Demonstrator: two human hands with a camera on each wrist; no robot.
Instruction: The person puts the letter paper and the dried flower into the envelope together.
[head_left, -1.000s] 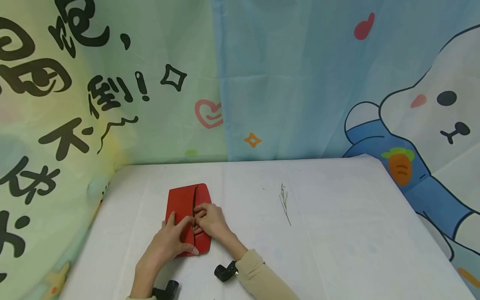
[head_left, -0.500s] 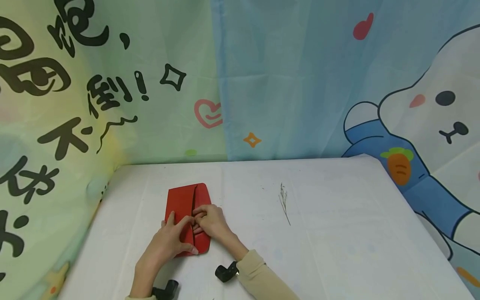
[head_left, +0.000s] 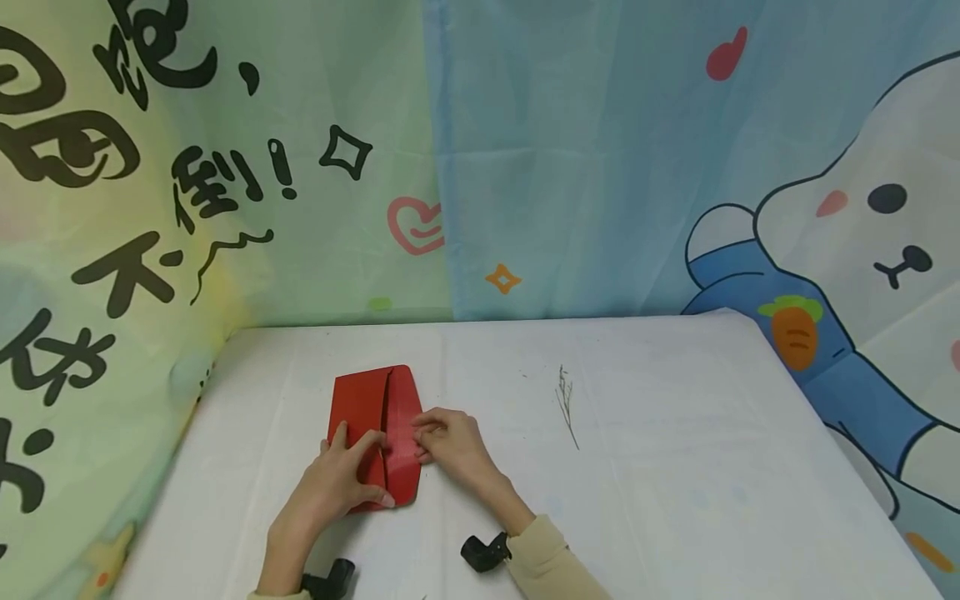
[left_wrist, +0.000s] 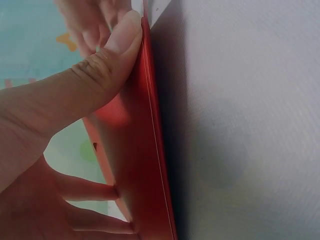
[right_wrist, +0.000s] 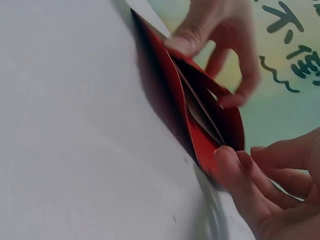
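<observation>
Red, flat paper envelope (head_left: 358, 398) lies under my bare left hand (head_left: 332, 483), on the white, cloth-topped table (head_left: 675, 467). Its red paper flap (head_left: 403, 387), with rounded corners, is spread out flat toward my bare right hand (head_left: 456, 446). The mouth gapes a bit beside my left fingers, and a thin, pale layer (right_wrist: 198, 117) shows inside; I can't tell what it is. I think the work is partly done: the envelope is opened up, but the flap is not folded over. One thin, dry, brownish sprig (head_left: 566, 400) lies past my right hand, well apart from the envelope, and neither hand touches it.

My left hand holds the envelope. Its thumb presses by the edge nearest my wrist, close to the mouth, while its other fingers arch across the red top, one bent at the lip of the mouth. My right hand is at the flap's outer edge, fingers bent, tips close together. I can't tell whether they pinch the flap or just sit by it. Behind that hand, my arm slants away in a beige cloth sleeve (head_left: 555, 558).
</observation>
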